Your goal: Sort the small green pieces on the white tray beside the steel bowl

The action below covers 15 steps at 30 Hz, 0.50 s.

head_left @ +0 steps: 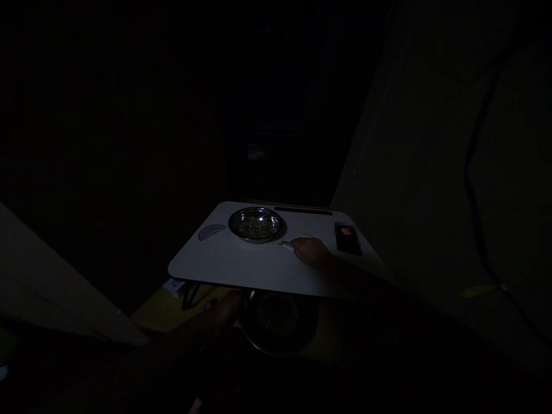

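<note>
Over the white lap table (224, 270), my right hand (311, 252) is closed around a small pale, narrow thing (287, 244) whose kind the dark hides; its end points left. Just beyond it stands a shiny steel bowl (255, 238) with small pale and green pieces (256, 229) inside. Below the table's near edge, my left hand (233, 303) is at the rim of a larger metal bowl (276, 349). Its fingers are closed on that rim, as far as the shadow shows. Some greenish bits line the larger bowl.
A clear half-round protractor (211, 232) lies at the table's left. Toward the right is a dark phone-like slab (348, 240), partly blurred. A dark slot (303, 211) runs along the far edge. A cable (472, 195) hangs on the right wall. Most surroundings are nearly black.
</note>
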Each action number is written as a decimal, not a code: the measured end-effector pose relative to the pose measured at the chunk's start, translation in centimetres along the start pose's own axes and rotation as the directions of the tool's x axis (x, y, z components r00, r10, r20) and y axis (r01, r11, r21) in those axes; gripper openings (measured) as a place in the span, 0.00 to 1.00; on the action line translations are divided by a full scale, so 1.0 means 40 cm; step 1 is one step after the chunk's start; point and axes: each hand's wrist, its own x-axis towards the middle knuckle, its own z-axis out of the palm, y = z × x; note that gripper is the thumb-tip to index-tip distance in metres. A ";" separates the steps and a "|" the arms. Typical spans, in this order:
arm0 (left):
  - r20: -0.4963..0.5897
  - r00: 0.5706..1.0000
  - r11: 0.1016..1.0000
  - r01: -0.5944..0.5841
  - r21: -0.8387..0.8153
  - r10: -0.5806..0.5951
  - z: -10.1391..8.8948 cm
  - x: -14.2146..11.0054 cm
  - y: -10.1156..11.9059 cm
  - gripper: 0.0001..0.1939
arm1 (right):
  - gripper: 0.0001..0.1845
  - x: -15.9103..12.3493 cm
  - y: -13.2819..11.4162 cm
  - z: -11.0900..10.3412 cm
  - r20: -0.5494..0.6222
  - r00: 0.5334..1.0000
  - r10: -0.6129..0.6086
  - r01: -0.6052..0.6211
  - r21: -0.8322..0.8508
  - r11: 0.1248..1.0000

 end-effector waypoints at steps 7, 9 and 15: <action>-0.051 0.999 1.000 0.004 -0.022 -0.005 -0.002 0.009 -0.006 0.04 | 0.15 -0.003 0.003 0.003 -0.004 1.000 -0.011 0.011 -0.013 1.000; -0.044 0.999 0.999 0.023 -0.034 -0.024 -0.003 0.011 -0.004 0.05 | 0.16 -0.008 0.005 0.002 -0.003 1.000 -0.026 0.026 -0.017 1.000; -0.037 0.999 0.999 0.011 -0.034 -0.013 -0.005 0.009 0.001 0.06 | 0.17 -0.017 0.006 0.000 -0.006 1.000 -0.031 0.031 0.009 0.999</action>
